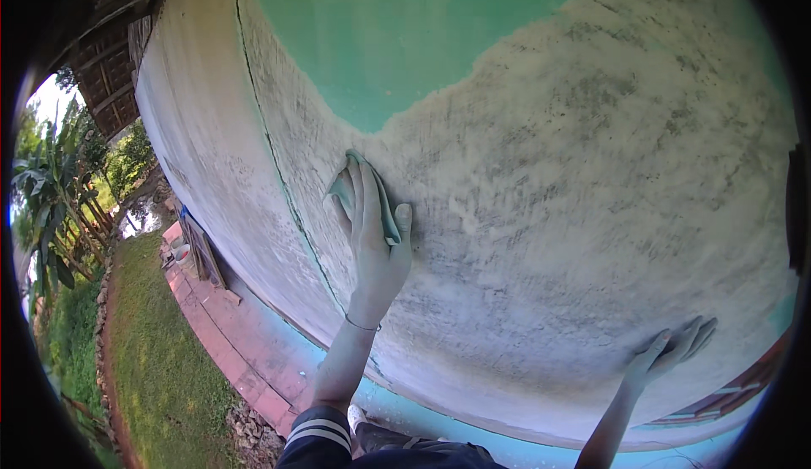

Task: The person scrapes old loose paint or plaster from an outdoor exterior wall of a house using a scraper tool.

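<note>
My left hand [369, 228] presses a folded, dusty green sheet of sandpaper [387, 207] to the wall [524, 173]. Its fingers lie over the sheet, which sticks out on both sides of them, and the thumb is along the sheet's right edge. Around it the wall is grey-white, rough and patchy, just below a pointed lower edge of green paint [380, 55]. Lower and far to the right, my right hand [672, 349] rests on the wall with stretched fingers and nothing visible in it. Pale dust coats both hands.
A dark crack [272, 139] with a greenish edge runs down the wall left of my left hand. Below lies a light-blue ledge [405, 406], with pink paving [224, 334] beside it. Buckets [181, 253] and leaning boards [203, 253] stand against the wall's far left. Grass [156, 342] lies beyond.
</note>
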`<state>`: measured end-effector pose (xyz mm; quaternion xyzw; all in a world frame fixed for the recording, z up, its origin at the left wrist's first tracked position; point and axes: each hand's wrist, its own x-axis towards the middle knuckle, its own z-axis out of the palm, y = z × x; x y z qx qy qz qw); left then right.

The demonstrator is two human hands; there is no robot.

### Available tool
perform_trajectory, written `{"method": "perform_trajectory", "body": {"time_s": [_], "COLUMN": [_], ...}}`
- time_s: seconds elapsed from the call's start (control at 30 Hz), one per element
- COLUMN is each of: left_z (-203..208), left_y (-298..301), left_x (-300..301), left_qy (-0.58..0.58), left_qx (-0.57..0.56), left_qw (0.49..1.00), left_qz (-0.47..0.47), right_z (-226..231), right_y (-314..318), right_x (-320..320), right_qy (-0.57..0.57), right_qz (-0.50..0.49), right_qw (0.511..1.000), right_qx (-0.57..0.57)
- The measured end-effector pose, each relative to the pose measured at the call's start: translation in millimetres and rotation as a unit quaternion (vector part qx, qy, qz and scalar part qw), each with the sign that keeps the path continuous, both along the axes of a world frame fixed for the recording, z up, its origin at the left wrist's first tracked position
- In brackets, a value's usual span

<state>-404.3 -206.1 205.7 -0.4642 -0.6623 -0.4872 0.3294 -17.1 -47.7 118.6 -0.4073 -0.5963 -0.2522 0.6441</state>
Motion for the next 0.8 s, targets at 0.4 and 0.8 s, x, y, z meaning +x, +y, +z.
{"method": "perform_trajectory", "body": {"time_s": [0.4, 0.8], "left_z": [-13.1, -20.5], "left_y": [27.5, 39.8], "left_x": [-1.5, -17.3], "left_qy": [-0.016, 0.037], "left_qx": [0.065, 0.083], "left_qw": [0.997, 0.996], "left_qz": [-0.025, -0.009], "right_z": [0.2, -13.7], "right_y": [10.1, 13.2], "right_x": [13.2, 6.8], "right_qy": [-0.080, 0.002], "right_qz": [0.004, 0.009], "right_qw": [0.996, 0.999], "right_qx": [0.032, -0.032]}}
